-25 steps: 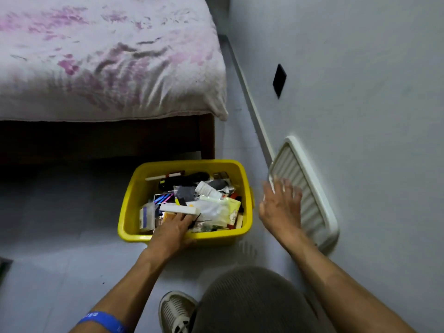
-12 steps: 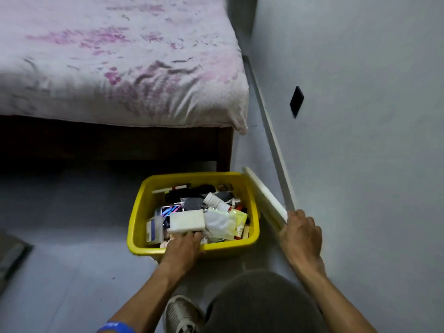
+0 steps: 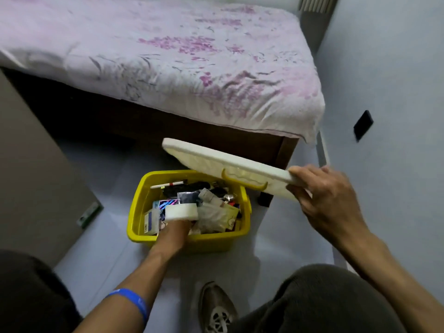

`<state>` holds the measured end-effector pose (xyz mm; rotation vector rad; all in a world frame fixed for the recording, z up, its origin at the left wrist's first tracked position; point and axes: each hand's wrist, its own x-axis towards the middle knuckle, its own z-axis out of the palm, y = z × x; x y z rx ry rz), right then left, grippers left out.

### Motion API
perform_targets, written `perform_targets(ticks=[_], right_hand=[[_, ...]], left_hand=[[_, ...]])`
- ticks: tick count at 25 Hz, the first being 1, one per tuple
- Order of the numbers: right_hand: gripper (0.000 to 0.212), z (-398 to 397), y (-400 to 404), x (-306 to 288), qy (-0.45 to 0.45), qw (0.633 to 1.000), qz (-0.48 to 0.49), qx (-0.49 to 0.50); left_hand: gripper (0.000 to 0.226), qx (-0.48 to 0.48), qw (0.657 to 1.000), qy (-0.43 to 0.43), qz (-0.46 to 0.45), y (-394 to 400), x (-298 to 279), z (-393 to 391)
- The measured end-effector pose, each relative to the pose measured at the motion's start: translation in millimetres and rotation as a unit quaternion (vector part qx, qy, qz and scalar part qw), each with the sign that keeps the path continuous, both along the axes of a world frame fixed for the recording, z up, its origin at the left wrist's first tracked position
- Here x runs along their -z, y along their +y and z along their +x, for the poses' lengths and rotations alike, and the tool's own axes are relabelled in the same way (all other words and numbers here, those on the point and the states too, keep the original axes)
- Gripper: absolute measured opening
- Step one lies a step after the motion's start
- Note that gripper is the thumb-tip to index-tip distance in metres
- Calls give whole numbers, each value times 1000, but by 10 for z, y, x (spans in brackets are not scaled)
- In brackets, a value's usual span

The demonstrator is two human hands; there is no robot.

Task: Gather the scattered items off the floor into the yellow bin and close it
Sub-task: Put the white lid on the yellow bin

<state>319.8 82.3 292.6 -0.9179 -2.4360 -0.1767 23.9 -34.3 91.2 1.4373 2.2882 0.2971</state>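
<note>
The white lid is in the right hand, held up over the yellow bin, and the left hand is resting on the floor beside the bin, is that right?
Not quite. The left hand is not on the floor; it reaches into the yellow bin among the items, at a white block. The rest holds: the right hand grips the white lid above the bin, as the head view shows.

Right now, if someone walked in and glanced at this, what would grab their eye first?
Probably the yellow bin on the floor in front of the bed, heaped with small packets and boxes. Next, the white lid, held tilted in the air above the bin's far right corner by the right hand, which grips its edge. The left hand reaches into the bin's near side, by a white block.
</note>
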Motion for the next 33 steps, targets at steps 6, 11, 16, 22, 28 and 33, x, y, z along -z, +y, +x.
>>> perform_targets(ticks=[6, 11, 16, 22, 28, 33], right_hand=[[41, -941, 427, -72, -47, 990, -70, -117], [34, -1534, 978, -77, -42, 928, -309, -201], [36, -2102, 1371, 581, -131, 925, -329, -140], [55, -2242, 806, 1857, -252, 935, -245, -44], [60, -2119, 648, 2354, -255, 918, -298, -54], [61, -2175, 764, 2391, -283, 901, -326, -52]], left_hand=[[28, -228, 969, -7, 90, -352, -377, -498], [19, -446, 842, -99, 288, -595, -439, -845], [41, -404, 881, -157, 187, -571, -69, -1182], [32, -430, 888, -62, 150, -373, 210, -1179], [28, -428, 886, -106, 143, -530, 350, -1187], [48, -492, 793, -333, 137, -338, 276, -1339]])
